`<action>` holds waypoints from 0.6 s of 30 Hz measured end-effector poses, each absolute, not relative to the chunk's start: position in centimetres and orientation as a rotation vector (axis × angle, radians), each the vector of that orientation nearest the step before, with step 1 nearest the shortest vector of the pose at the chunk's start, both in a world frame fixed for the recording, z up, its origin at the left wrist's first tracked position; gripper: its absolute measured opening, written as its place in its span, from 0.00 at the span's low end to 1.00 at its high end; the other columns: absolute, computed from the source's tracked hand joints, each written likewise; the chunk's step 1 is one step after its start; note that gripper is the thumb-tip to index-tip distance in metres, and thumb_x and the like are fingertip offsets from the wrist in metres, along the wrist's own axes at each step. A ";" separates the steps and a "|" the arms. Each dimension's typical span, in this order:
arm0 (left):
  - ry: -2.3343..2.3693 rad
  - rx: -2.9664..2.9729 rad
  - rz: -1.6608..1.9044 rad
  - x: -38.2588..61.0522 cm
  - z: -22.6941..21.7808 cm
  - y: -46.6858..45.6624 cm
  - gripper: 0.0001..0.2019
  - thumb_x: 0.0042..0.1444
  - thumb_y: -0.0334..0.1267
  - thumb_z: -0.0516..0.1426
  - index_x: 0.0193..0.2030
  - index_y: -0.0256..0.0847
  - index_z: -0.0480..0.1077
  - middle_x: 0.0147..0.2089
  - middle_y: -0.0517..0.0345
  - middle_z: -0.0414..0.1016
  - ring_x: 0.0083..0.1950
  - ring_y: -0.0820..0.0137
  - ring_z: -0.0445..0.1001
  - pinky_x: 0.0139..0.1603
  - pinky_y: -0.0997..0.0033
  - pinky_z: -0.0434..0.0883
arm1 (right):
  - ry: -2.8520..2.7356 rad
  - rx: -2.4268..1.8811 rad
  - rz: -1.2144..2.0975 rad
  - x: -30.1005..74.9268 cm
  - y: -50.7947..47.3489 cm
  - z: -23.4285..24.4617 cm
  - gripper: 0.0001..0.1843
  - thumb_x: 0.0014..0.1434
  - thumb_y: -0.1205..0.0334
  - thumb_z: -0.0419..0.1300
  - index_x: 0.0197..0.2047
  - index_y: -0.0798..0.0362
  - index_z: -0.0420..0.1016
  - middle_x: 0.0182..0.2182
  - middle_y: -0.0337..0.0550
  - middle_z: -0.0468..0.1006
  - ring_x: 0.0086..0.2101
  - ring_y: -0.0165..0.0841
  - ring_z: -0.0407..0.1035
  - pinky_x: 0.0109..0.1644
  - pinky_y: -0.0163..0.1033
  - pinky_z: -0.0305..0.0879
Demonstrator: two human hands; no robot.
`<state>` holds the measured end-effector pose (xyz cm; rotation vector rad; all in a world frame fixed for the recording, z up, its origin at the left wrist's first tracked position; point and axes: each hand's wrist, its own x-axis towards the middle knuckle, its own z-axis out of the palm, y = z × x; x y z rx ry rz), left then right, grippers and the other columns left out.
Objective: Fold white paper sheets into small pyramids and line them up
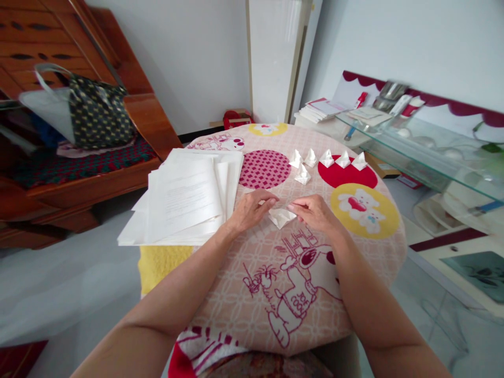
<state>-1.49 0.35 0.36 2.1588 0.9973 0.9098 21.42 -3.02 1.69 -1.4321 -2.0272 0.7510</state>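
A small folded piece of white paper (281,217) lies low over the table in front of me, between my two hands. My left hand (254,209) has its fingers closed at the paper's left corner. On the other side, my right hand (314,211) pinches the right corner between thumb and fingers. Beyond my hands stand several finished-looking folded paper shapes (302,174), white with pointed tops, some of them in a row on a red circle. A stack of printed paper sheets (189,194) rests to the left of my left hand.
The round table wears a patterned pink cloth (252,283). A glass-topped stand (425,147) with papers and cups is close on the right. A wooden bench (94,184) holding a dark patterned bag (100,113) is at the left. A white cabinet (273,58) stands behind.
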 end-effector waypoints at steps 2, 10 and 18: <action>0.910 2.185 0.880 -1.2 0.3 0.1 0.16 0.68 0.45 0.54 0.47 0.37 0.79 0.51 0.46 0.81 0.50 0.67 0.79 0.44 0.72 0.76 | -2.084 -1.409 0.780 21.5 -3.1 2.0 0.22 0.65 0.55 0.56 0.21 0.54 0.68 0.17 0.35 0.67 0.22 0.26 0.60 0.28 0.34 0.51; 1.284 2.377 0.644 0.9 0.0 -0.8 0.08 0.60 0.40 0.61 0.34 0.38 0.78 0.43 0.49 0.82 0.44 0.64 0.79 0.45 0.67 0.74 | -2.258 -1.635 0.420 19.9 -3.3 2.1 0.15 0.61 0.63 0.60 0.23 0.56 0.77 0.19 0.37 0.71 0.23 0.27 0.57 0.30 0.36 0.47; 1.274 2.429 0.577 0.7 -0.4 -0.6 0.05 0.54 0.31 0.60 0.34 0.39 0.78 0.40 0.50 0.81 0.41 0.64 0.78 0.45 0.66 0.74 | -2.298 -1.732 0.413 19.1 -3.8 2.3 0.10 0.58 0.67 0.60 0.32 0.55 0.85 0.28 0.46 0.83 0.29 0.33 0.72 0.33 0.37 0.56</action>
